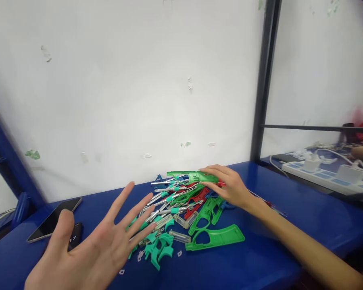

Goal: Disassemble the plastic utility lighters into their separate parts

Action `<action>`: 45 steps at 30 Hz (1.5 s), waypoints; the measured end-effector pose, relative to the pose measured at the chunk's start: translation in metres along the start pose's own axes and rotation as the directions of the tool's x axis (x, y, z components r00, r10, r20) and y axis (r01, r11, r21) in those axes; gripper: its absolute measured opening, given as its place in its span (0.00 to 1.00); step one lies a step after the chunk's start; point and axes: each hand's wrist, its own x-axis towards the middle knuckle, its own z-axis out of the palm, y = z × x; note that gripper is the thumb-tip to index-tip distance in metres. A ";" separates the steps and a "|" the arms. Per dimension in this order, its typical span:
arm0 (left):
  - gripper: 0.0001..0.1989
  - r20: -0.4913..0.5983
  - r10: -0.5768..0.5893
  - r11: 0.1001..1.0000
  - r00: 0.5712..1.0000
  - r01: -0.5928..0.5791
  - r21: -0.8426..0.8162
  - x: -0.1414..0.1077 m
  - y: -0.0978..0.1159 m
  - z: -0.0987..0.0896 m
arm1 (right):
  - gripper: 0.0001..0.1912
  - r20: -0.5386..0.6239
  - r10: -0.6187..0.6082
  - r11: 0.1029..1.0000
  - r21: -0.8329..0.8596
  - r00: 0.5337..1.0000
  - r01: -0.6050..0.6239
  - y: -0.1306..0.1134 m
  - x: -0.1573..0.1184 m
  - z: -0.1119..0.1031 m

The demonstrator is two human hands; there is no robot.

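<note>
My left hand (99,241) is spread with its palm turned up, in front of the pile and holding nothing. At the back of the pile, my right hand (228,185) grips a green gun-shaped plastic shell half (187,175) by its wide end. Beneath and in front of it lie more green shell halves (216,237), red shell pieces (196,201) and metal tubes with teal parts (169,199). Loose teal trigger-like pieces (160,247) and clear plastic cases (180,236) lie nearest me. My left fingers partly cover the pile's left side.
A phone (54,220) and a dark device (75,235) lie left on the blue table (278,241). Small white bits (179,253) are scattered in front. Behind stands a white wall (139,88). A dark post (263,80) and a power strip (329,177) are at right.
</note>
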 end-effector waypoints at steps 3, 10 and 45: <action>0.46 0.018 -0.024 0.962 1.000 0.028 -0.273 0.000 0.007 0.010 | 0.16 -0.001 -0.019 1.000 0.020 1.000 0.019 -0.003 -0.001 0.003; 0.45 0.035 -0.018 0.928 0.999 0.030 -0.372 0.001 0.020 0.026 | 0.15 0.000 -0.042 0.998 0.036 0.999 0.042 -0.007 -0.001 0.006; 0.38 0.207 0.425 -0.248 0.881 -0.106 0.963 0.001 0.007 0.037 | 0.12 0.339 -0.170 0.984 0.107 0.925 0.142 -0.136 -0.072 -0.020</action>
